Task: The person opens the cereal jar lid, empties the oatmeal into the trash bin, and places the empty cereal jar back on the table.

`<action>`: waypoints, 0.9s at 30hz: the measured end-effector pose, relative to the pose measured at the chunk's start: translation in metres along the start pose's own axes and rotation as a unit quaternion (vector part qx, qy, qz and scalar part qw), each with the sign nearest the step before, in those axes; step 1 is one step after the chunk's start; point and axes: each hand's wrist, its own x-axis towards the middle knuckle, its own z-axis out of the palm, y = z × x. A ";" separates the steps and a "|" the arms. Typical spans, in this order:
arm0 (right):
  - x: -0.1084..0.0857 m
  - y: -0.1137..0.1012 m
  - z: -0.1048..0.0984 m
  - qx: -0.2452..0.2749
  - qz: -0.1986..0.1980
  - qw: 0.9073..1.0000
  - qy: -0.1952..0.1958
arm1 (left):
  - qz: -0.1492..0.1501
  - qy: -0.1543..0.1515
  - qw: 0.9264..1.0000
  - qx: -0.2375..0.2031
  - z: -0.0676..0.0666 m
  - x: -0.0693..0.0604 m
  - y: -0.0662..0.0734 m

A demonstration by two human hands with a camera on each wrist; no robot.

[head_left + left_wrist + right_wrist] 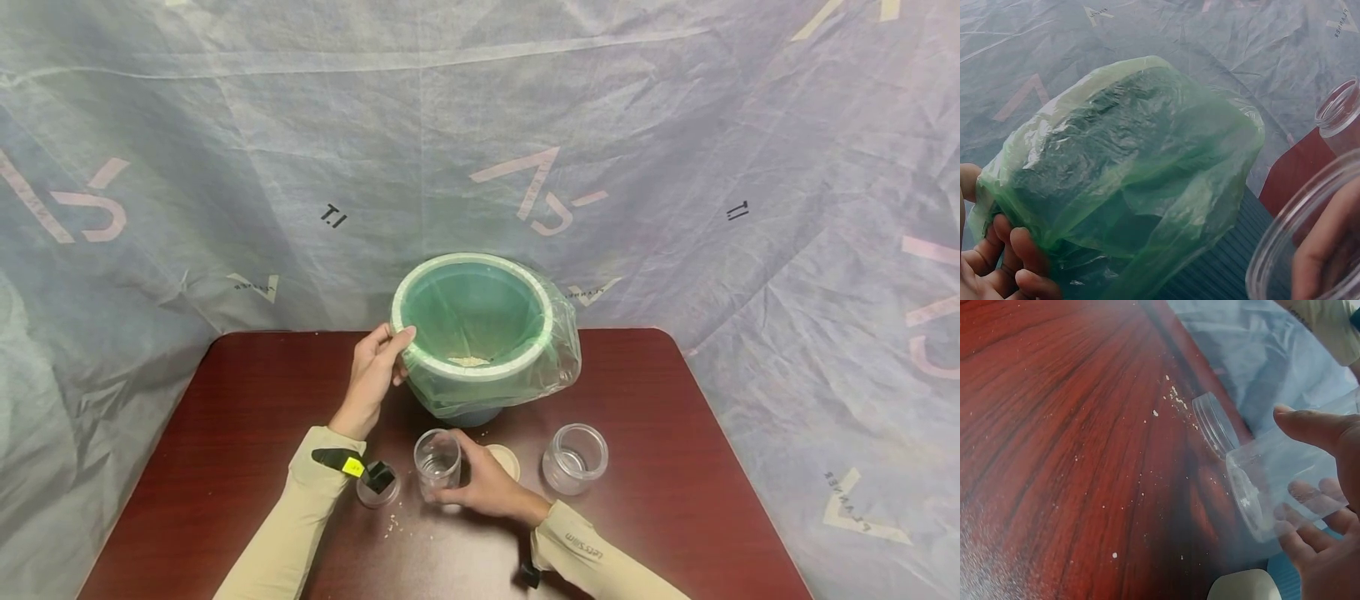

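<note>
My left hand [367, 371] grips the left rim of a trash bin [545, 333], thumb on top and fingers curled below the edge. A translucent green trash bag [1147, 162] lines the bin and hangs over its rim. A small pile of pale flakes [468, 362] lies inside. My right hand [487, 483] holds a clear plastic jar [437, 467] by its side, in front of the bin; its fingers show through the wall in the right wrist view. The jar looks nearly bare inside, with slight residue at the base [1247, 503].
A second clear jar [575, 460] stands to the right. A cream lid [504, 462] lies partly behind my right hand, and a clear round lid [1215, 425] lies left of the held jar. Pale crumbs [393, 525] are scattered on the dark red table [645, 383]. Fabric walls surround it.
</note>
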 end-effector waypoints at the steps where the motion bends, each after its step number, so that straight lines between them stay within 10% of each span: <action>1: 0.000 0.000 0.000 0.000 0.000 1.000 -0.001 | 0.000 0.001 1.000 -0.001 0.000 0.000 0.000; 19: 0.001 -0.035 -0.004 -0.005 -0.004 1.000 -0.007 | -0.004 0.002 1.000 -0.001 0.001 0.000 0.001; 27: 0.002 0.006 0.005 -0.036 0.008 0.999 -0.015 | -0.005 0.004 1.000 -0.003 0.002 0.000 0.001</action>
